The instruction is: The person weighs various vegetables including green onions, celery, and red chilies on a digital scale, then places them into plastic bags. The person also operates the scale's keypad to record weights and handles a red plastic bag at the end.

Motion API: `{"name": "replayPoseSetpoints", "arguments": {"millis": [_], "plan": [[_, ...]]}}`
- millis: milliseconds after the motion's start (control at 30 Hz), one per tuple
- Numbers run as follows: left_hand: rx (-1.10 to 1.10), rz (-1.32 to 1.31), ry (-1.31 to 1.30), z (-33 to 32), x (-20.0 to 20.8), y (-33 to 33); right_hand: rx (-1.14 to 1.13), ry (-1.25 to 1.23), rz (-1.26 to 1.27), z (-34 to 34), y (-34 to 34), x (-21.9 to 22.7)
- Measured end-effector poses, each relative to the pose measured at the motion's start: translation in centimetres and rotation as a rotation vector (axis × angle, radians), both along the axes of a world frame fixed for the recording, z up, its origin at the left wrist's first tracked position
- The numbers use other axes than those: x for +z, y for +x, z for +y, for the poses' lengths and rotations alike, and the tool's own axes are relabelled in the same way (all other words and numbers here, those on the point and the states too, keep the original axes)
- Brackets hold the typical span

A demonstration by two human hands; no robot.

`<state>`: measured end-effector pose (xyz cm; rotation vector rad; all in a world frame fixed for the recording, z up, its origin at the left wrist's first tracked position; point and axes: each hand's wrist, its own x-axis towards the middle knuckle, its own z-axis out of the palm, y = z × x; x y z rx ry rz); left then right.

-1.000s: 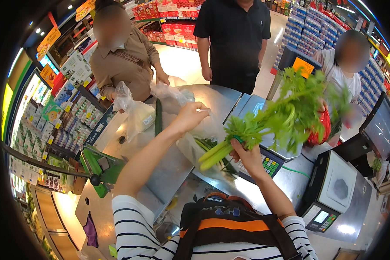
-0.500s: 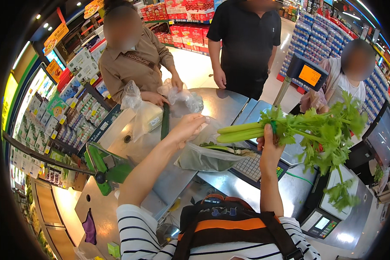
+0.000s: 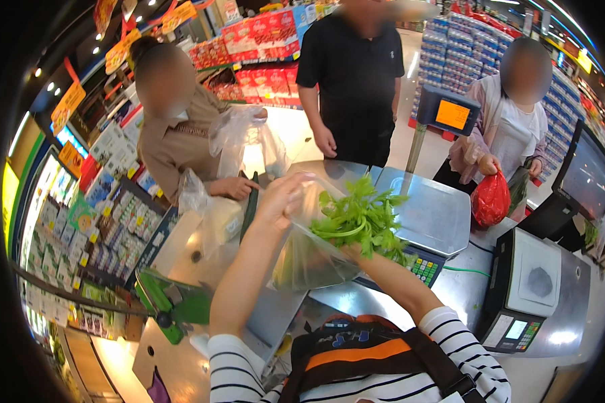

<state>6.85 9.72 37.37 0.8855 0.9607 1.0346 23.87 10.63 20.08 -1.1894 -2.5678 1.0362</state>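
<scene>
My left hand point(image 3: 280, 203) is closed on the rim of a clear plastic bag point(image 3: 309, 267), lifting its mouth above the counter. A bunch of celery point(image 3: 363, 218) is partly inside, its stalks down in the bag and its green leaves spilling out at the top. My right hand point(image 3: 351, 252) is at the bag's mouth, around the celery just below the leaves, which hide most of its fingers. Long leafy greens that lay in the bag are now hard to make out through the plastic.
Beyond the bag are a metal weighing plate point(image 3: 420, 208), keypad point(image 3: 423, 271) and display on a post point(image 3: 454, 114). A dark green cucumber-like vegetable point(image 3: 251, 208) and bagged produce point(image 3: 223, 225) lie left, by a person in brown. At right another person holds a red bag point(image 3: 491, 200).
My right hand has brought the celery left and down, stalks first, into the plastic bag. The person in brown has raised a clear bag. A red bag has come into view at right.
</scene>
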Motion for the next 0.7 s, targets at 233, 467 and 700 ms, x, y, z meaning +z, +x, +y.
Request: {"name": "replayPoseSetpoints", "arguments": {"millis": [233, 467, 700], "plan": [[0.142, -0.173, 0.118, 9.7, 2.0, -0.6, -0.2, -0.004, 0.375, 0.2, 8.2, 11.0], [0.221, -0.183, 0.094, 21.9, 0.2, -1.8, -0.92, 0.407, 0.888, -8.4, 16.2, 11.3], [0.053, -0.166, 0.246, 30.0, -4.2, -1.5, -1.275, 0.16, 0.967, -16.2, 22.2, 2.2]]}}
